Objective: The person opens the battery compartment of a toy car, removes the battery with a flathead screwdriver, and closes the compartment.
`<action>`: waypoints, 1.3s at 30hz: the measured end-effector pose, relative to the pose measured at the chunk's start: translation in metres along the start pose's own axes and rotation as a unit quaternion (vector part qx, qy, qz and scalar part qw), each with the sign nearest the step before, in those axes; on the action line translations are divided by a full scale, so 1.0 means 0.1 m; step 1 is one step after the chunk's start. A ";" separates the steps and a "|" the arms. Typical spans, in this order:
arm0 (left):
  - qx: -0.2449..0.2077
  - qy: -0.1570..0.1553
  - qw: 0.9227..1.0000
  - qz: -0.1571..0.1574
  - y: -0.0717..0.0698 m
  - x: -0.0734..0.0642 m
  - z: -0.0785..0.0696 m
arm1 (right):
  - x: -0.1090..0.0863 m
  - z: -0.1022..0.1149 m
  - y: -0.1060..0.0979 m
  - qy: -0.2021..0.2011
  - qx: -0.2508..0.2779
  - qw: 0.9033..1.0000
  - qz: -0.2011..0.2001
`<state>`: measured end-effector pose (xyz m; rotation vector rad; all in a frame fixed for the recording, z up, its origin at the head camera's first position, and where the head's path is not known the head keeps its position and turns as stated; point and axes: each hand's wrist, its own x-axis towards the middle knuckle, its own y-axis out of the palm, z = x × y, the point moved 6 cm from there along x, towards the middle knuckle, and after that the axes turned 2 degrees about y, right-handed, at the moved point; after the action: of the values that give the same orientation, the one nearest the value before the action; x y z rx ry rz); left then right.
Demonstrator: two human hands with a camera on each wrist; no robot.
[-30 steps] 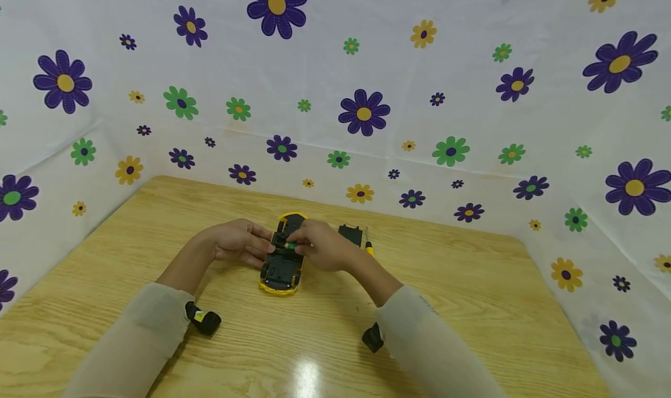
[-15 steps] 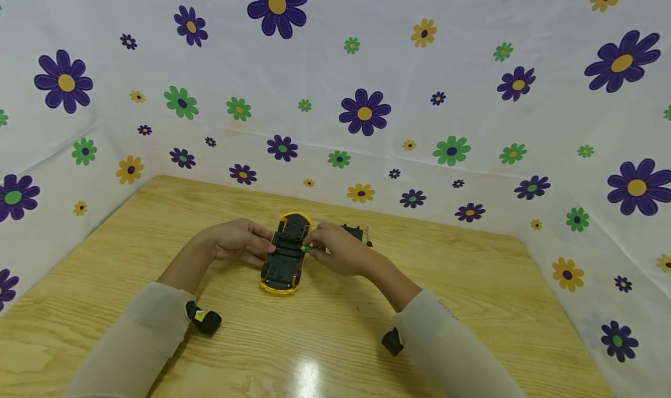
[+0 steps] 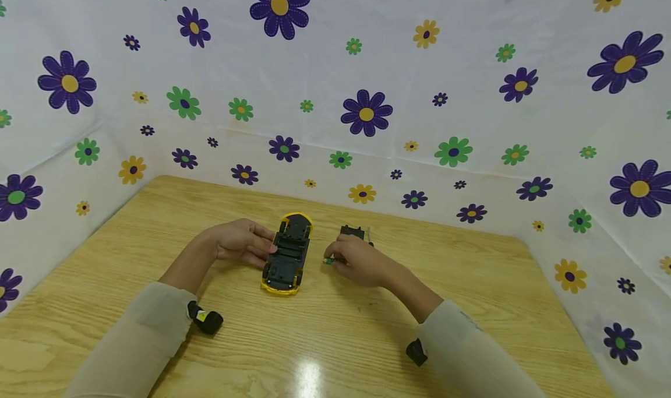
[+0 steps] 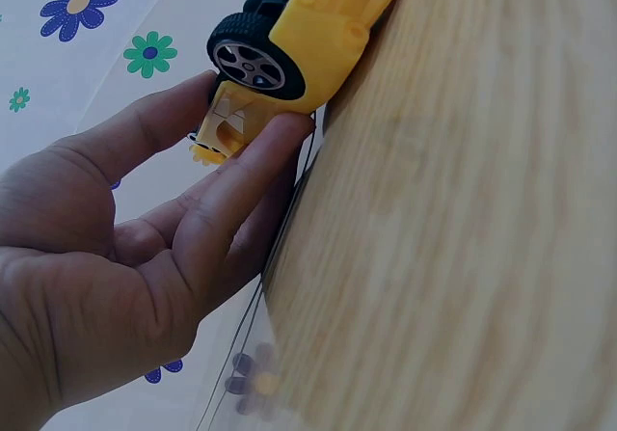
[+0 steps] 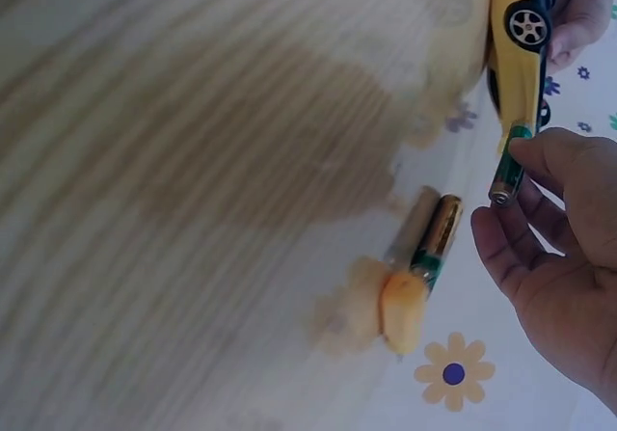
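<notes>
A yellow toy car (image 3: 285, 273) lies upside down on the table, its black underside and an open battery compartment facing up. My left hand (image 3: 238, 242) grips it along the left side; in the left wrist view the thumb is by a wheel (image 4: 253, 60) and the fingers lie against the yellow body. To the right of the car, my right hand (image 3: 362, 261) pinches a green battery (image 5: 509, 166) between thumb and fingers. The battery's metal end shows in the right wrist view, and the hand is apart from the car.
A black cover (image 3: 352, 231) lies behind my right hand, beside a screwdriver shaft (image 3: 369, 235). In the right wrist view, another battery (image 5: 442, 233) lies on the table near the screwdriver's yellow handle (image 5: 403, 310). A flowered white cloth (image 3: 314, 66) surrounds the wooden table (image 3: 262, 351).
My right hand has drawn the green battery out of the car's compartment and carried it right, over the table. My left hand and the car have stayed in place.
</notes>
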<state>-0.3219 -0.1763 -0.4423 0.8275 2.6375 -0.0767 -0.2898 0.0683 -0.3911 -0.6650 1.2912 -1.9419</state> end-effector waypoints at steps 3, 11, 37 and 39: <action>0.001 -0.001 1.000 -0.002 0.00 0.00 0.00 | -0.06 -0.08 0.03 0.008 -0.007 1.000 -0.001; 0.001 0.002 1.000 0.003 0.00 0.01 0.00 | -0.19 -0.20 0.03 0.015 -0.034 0.999 -0.002; -0.004 0.002 1.000 -0.004 0.00 0.01 0.00 | -0.20 -0.23 0.09 0.042 -0.079 0.996 0.021; -0.006 0.001 1.000 -0.003 0.00 0.01 0.01 | -0.20 -0.23 0.10 0.044 -0.079 0.996 0.019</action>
<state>-0.3225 -0.1763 -0.4435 0.8163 2.6400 -0.0612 -0.2914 0.0949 -0.4092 -0.6334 1.5129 -1.8693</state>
